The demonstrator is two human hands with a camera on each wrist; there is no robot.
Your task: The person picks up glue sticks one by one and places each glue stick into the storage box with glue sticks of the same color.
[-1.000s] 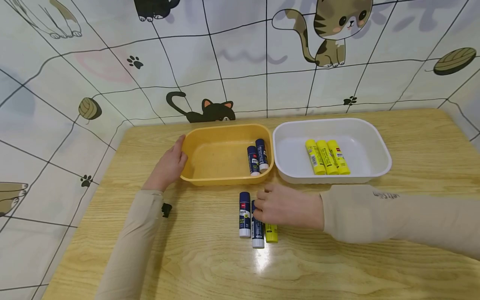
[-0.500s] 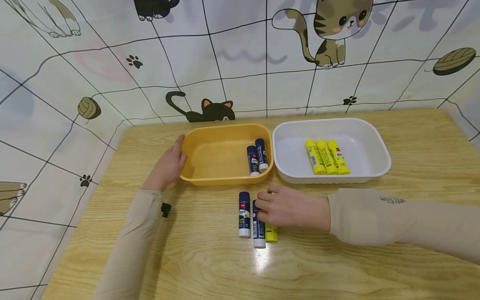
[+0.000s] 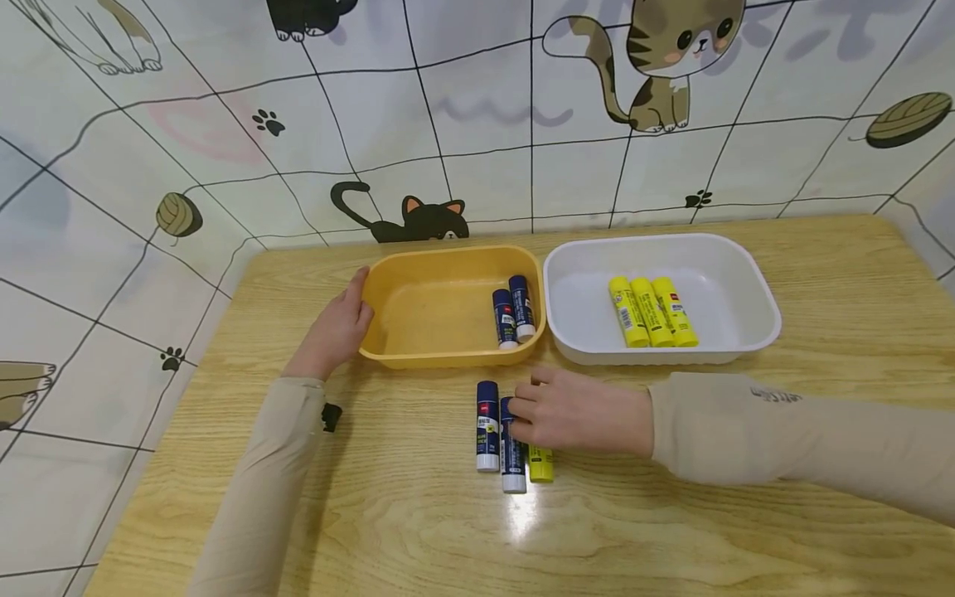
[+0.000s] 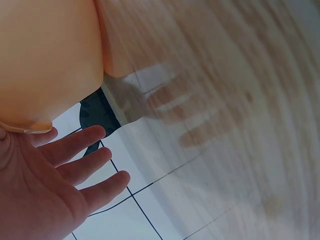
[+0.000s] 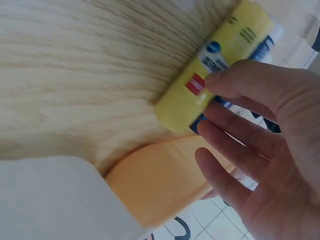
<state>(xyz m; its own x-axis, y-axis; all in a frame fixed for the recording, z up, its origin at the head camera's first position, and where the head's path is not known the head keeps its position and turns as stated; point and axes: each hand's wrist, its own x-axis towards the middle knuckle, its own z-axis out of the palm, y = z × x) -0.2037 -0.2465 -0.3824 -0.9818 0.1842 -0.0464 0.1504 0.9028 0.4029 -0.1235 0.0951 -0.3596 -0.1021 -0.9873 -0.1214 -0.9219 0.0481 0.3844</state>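
My left hand (image 3: 332,332) rests at the left rim of the orange bin (image 3: 418,362); the left wrist view shows its fingers (image 4: 107,187) mostly straight beside the bin's wall. Two navy glue sticks (image 3: 505,319) lie inside this bin. On the table, my right hand (image 3: 574,410) reaches over a navy glue stick (image 3: 513,464) and a yellow glue stick (image 3: 540,466). In the right wrist view its thumb touches the yellow stick (image 5: 182,97), with other fingertips near the navy one. Whether they pinch either stick is unclear. Another navy glue stick (image 3: 487,427) lies to the left.
A white bin (image 3: 664,356) stands against the orange bin's right side, holding three yellow glue sticks (image 3: 651,313). Both bins stand on the wooden table (image 3: 418,514) near the cat-patterned wall (image 3: 485,108). A small black item (image 3: 332,416) shows beside the left sleeve.
The navy glue stick under my right hand shifted slightly right, then back left. My right hand drew slightly right from its earliest position. My left hand and the bins stay put.
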